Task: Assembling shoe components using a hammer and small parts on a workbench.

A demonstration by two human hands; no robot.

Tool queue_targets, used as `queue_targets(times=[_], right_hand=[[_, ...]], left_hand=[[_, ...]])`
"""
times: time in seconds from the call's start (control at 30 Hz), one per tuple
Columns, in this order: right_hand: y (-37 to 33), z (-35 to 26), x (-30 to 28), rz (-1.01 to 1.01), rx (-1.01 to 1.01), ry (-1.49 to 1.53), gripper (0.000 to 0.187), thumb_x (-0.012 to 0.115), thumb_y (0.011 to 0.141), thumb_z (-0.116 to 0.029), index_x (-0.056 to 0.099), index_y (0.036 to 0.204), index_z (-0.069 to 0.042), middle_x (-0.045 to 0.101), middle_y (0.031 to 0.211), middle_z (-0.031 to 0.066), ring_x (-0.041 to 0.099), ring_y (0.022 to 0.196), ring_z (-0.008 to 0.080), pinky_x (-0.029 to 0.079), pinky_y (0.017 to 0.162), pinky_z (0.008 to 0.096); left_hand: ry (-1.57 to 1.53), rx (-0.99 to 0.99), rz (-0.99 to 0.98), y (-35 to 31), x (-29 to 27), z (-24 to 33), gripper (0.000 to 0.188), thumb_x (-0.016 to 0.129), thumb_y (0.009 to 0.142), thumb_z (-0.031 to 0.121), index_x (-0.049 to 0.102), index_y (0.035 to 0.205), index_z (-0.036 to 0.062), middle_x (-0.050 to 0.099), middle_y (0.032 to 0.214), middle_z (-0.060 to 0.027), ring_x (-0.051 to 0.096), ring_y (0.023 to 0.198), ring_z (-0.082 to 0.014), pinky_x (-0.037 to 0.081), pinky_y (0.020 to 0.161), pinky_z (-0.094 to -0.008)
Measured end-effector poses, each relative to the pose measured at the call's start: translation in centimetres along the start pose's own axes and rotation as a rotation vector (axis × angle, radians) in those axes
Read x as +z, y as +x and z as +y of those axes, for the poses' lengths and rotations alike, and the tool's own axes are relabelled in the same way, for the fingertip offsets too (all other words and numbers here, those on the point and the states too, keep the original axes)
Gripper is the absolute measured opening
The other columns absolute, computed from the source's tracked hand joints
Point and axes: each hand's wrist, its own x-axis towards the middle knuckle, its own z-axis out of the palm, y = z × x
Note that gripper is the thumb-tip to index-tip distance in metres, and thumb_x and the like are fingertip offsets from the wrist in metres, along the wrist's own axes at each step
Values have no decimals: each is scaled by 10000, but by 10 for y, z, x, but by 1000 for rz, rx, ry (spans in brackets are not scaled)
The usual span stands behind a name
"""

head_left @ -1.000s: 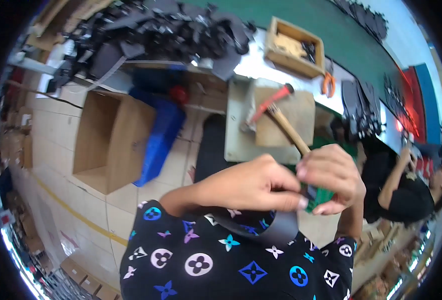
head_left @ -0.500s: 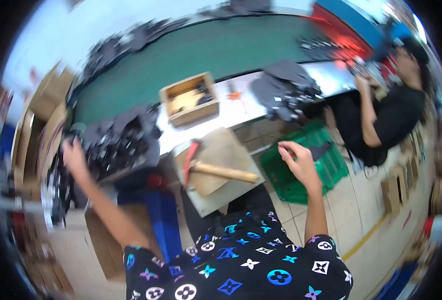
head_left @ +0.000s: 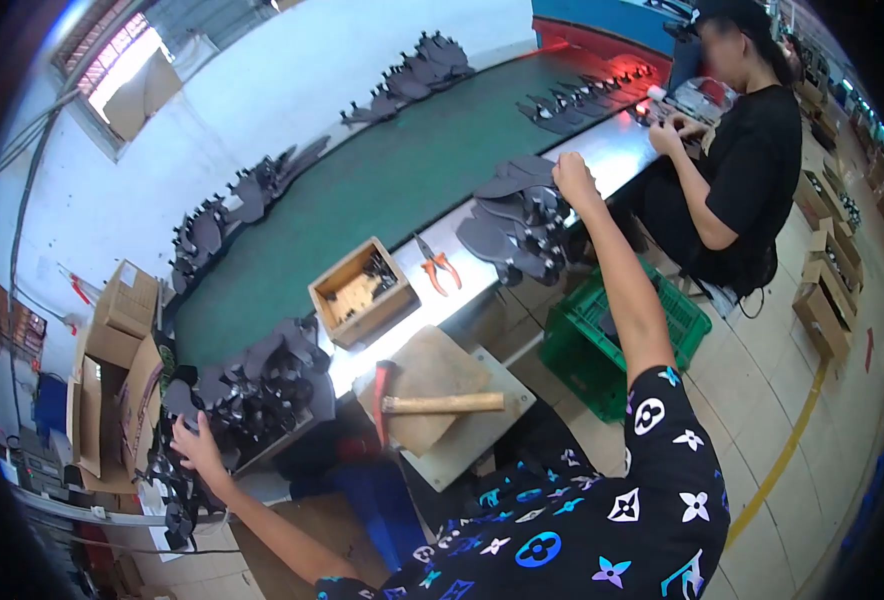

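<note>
Two-way, well-spaced reaching: eight o'clock with left hand (head_left: 200,450), fingers spread, unladen; one-thirty with right hand (head_left: 575,182), fingers curled, hold indiscernible, beside grey flat pieces (head_left: 502,230) overhanging shiny metal edge (head_left: 474,274).

No legible text, no readable labels, numbers or signs

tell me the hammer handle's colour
The hammer's handle is light brown, clearest in the head view.
</note>
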Motion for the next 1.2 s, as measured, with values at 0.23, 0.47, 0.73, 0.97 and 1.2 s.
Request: queue_targets(times=[0.23, 0.47, 0.73, 0.97, 1.2], right_hand=[[-73, -218, -113, 204, -1029, 415, 428, 662, 763, 46, 589, 1177, -33, 601, 1103, 147, 631, 981, 324, 555, 817, 395], [-163, -300, -152, -276, -1166, 1086, 432, 715, 826, 15, 620, 1240, -64, 632, 1151, 103, 658, 979, 206, 566, 767, 327], [-39, -41, -39, 9, -117, -219, 275, 615, 934, -224, 611, 1049, 26, 602, 1033, 250, 600, 1009, 435, 503, 841, 488], [-33, 58, 31, 194, 1, 156, 196, 594, 933, -176, 648, 938, 12, 658, 882, 235, 637, 892, 422, 496, 761, 502], [24, -31, 4, 185, 173, 474, 191, 630, 868, -169, 671, 800, 5, 669, 779, 222, 647, 862, 432, 490, 771, 510]], left_hand=[[-418, 753, 222, -131, -106, 184, 594, 711, 869, 266, 490, 1358, 12, 490, 1428, -174, 348, 1399, -376, 231, 1141, -497], [-1108, 575, -889, -196, -87, 228, 500, 720, 880, 155, 485, 1283, -25, 643, 1166, -166, 629, 1050, -236, 491, 910, -357], [-557, 303, 276, 39, -19, 88, 738, 728, 871, 438, 433, 1265, -112, 644, 1140, -266, 635, 1041, -392, 479, 920, -431], [252, -178, -215, 94, 56, -5, 1155, 742, 714, 647, 157, 1563, 126, 250, 1593, -155, 176, 1468, -386, 187, 1077, -719], [515, -32, -390, 82, 22, -2, 801, 483, 868, 701, 449, 1469, 171, 286, 1592, -132, 243, 1448, -420, 206, 1106, -661]])
